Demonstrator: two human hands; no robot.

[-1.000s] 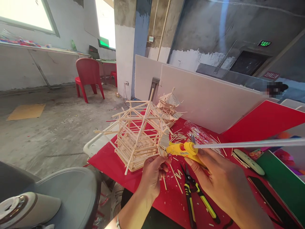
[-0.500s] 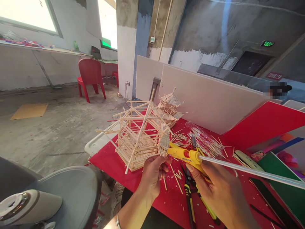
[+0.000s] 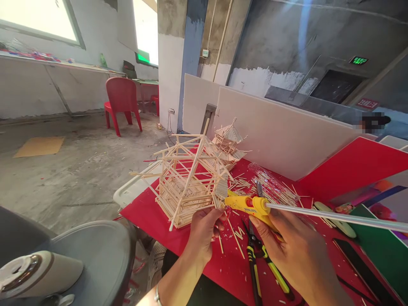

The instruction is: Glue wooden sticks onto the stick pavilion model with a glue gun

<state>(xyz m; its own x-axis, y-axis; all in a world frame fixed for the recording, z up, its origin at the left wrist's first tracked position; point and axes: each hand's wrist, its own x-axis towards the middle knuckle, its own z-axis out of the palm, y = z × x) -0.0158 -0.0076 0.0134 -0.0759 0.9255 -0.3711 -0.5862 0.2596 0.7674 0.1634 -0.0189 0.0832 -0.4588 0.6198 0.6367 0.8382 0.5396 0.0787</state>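
My right hand (image 3: 287,242) grips a yellow hot glue gun (image 3: 247,204), with a long clear glue stick (image 3: 331,215) sticking out of its back. The gun's nozzle points left, close to the fingertips of my left hand (image 3: 205,227). Those fingers are pinched together; what lies between them is too small to make out. Just beyond stands an open frame model (image 3: 188,182) built of thin wooden sticks, with a stacked-stick base and slanting roof poles. Under my right hand, black-and-yellow pliers (image 3: 253,259) lie on the red tabletop (image 3: 223,276).
Behind the frame stands a smaller stick pavilion (image 3: 228,142). Loose sticks and a plastic bag of sticks (image 3: 274,187) lie to its right, before white boards (image 3: 255,127). A grey stool (image 3: 98,255) at lower left bears a tumbler (image 3: 41,272). A red chair (image 3: 121,97) stands farther off.
The view has shifted slightly. The glue gun's rear and the glue stick have dipped a little; both hands stay in nearly the same place.
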